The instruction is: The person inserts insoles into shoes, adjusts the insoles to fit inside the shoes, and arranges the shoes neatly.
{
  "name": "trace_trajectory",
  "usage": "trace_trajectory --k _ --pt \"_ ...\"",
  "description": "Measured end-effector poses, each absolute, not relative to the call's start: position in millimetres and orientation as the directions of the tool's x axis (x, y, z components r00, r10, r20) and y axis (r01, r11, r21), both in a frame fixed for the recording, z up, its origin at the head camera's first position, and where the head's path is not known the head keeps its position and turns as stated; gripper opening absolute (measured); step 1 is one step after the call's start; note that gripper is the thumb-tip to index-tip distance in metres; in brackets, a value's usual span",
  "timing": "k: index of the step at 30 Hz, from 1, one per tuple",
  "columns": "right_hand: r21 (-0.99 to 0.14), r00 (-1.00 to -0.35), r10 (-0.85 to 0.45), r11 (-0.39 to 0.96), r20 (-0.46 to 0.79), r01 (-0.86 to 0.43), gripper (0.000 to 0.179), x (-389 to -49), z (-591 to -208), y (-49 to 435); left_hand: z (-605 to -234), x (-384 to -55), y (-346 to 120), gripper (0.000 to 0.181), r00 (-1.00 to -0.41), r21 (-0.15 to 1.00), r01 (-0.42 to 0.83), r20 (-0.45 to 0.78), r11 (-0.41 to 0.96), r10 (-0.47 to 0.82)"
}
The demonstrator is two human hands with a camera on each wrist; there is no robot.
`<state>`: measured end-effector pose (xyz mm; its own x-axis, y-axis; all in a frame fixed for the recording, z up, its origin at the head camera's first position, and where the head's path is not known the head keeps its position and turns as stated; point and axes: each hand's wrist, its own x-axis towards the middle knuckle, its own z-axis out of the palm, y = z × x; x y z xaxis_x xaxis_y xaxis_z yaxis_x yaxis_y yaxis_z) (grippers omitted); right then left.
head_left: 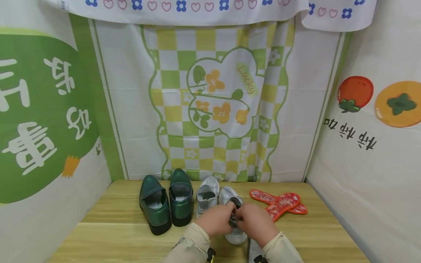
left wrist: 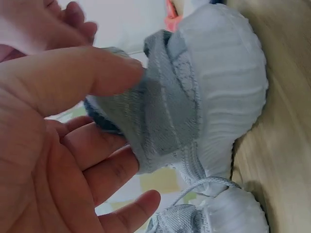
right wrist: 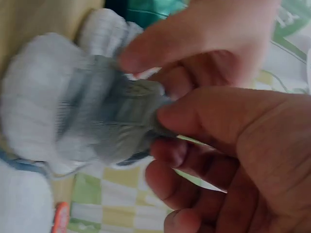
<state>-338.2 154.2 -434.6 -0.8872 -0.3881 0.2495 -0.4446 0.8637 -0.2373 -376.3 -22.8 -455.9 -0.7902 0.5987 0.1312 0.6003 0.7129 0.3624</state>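
Observation:
Both hands are at the opening of a grey sneaker with a white sole (head_left: pixel 236 238), which rests on the wooden surface, heel towards me. In the left wrist view, my left hand (left wrist: pixel 63 136) pinches the sneaker's grey fabric collar (left wrist: pixel 167 107) between thumb and fingers. My right hand (right wrist: pixel 238 155) pinches the edge of the fabric between thumb and index finger, close beside the left. The matching sneaker (head_left: pixel 207 195) stands just left of it. From the head, the hands hide much of the sneaker's opening.
Dark green loafers (head_left: pixel 154 204) stand to the left. Crossed red-orange insoles (head_left: pixel 284 202) lie to the right. A pale grey object (head_left: pixel 254 252) is partly covered by my right forearm. A checkered curtain (head_left: pixel 210 146) hangs behind, with printed cloth walls on both sides.

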Motion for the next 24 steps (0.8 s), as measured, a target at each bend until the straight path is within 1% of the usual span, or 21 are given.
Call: trace_trajectory --k 2,7,10,15,17,19,23,24 --pt "-0.223 -0.890 -0.380 0.872 0.254 -0.436 0.030 -337.9 -432.0 154.6 -456.8 -375.5 -21.4 0.035 -0.790 0.373 0.598 0.130 0.709 0.599" --pt "-0.206 -0.871 -0.402 0.862 0.280 -0.464 0.028 -335.0 -425.1 156.6 -459.2 -374.6 -19.6 0.017 -0.780 0.377 0.608 0.120 0.699 0.614" --pt "-0.217 -0.875 -0.401 0.860 0.272 -0.461 0.025 -332.5 -421.7 156.9 -460.8 -376.0 -19.2 0.011 -0.779 0.394 0.606 0.117 0.691 0.617" --pt "-0.241 -0.894 -0.370 0.871 0.252 -0.428 0.023 -332.0 -419.4 156.7 -460.9 -379.0 -19.2 0.005 -0.775 0.457 0.590 0.090 0.666 0.625" --pt "-0.244 -0.894 -0.368 0.870 0.257 -0.428 0.024 -332.6 -419.1 156.2 -461.8 -380.0 -19.2 0.006 -0.776 0.472 0.581 0.076 0.663 0.626" --pt "-0.232 -0.886 -0.373 0.869 0.274 -0.438 0.022 -333.1 -418.9 155.7 -464.3 -381.0 -19.2 0.012 -0.783 0.464 0.574 0.070 0.675 0.618" --pt "-0.206 -0.872 -0.390 0.865 0.295 -0.456 0.020 -333.8 -419.0 154.2 -471.9 -382.6 -18.3 0.036 -0.800 0.403 0.574 0.089 0.713 0.594" --pt "-0.205 -0.873 -0.392 0.866 0.289 -0.457 0.019 -334.2 -419.3 153.9 -473.4 -382.8 -17.9 0.039 -0.803 0.388 0.574 0.096 0.721 0.588"
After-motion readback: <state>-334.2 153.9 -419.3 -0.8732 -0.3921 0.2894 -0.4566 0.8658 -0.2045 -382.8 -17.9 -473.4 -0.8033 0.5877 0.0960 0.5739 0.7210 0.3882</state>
